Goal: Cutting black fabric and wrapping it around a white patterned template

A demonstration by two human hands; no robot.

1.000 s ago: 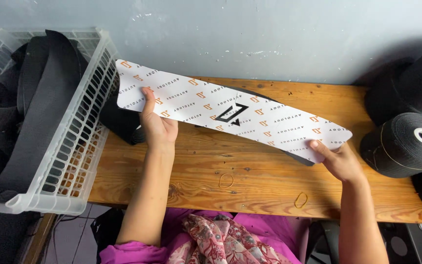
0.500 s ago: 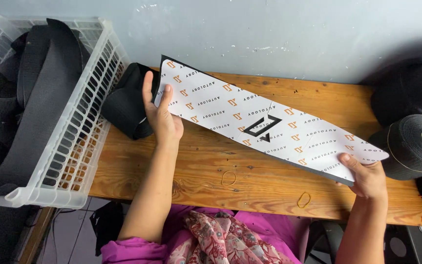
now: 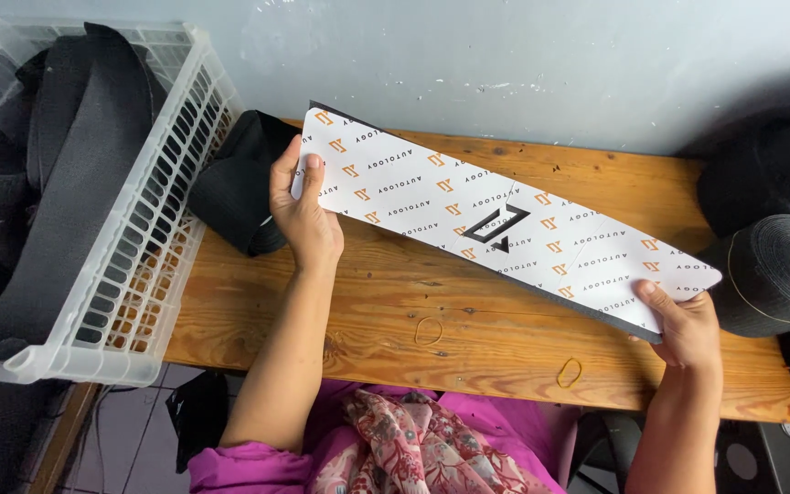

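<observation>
Both forearms are stretched forward from the bottom of the view over a wooden desk. The left hand is raised at the upper left end of a long, narrow white sheet that is printed with small orange marks and grey lettering and backed by a thin dark layer. The left grip is closed on that end: the thumb is laid across the printed face and the fingers are curled behind the edge. The right hand is held lower, at the sheet's pointed right end, where the thumb is pressed on top near the lower corner and the fingers are tucked underneath, so the end is pinched. One sheet is seen, slanted from upper left down to lower right and held just above the desk; whether its lower edge touches the wood cannot be told for certain.

Two rubber bands are counted on the desk: one below the middle of the sheet and one nearer the right wrist. A white slatted plastic basket is set at the left, overhanging the desk's edge, with wide black bands piled inside. A folded black piece is lodged between the basket and the left hand. At the right, one spool of black thread with a white core is clearly seen, with more dark rolls behind it.
</observation>
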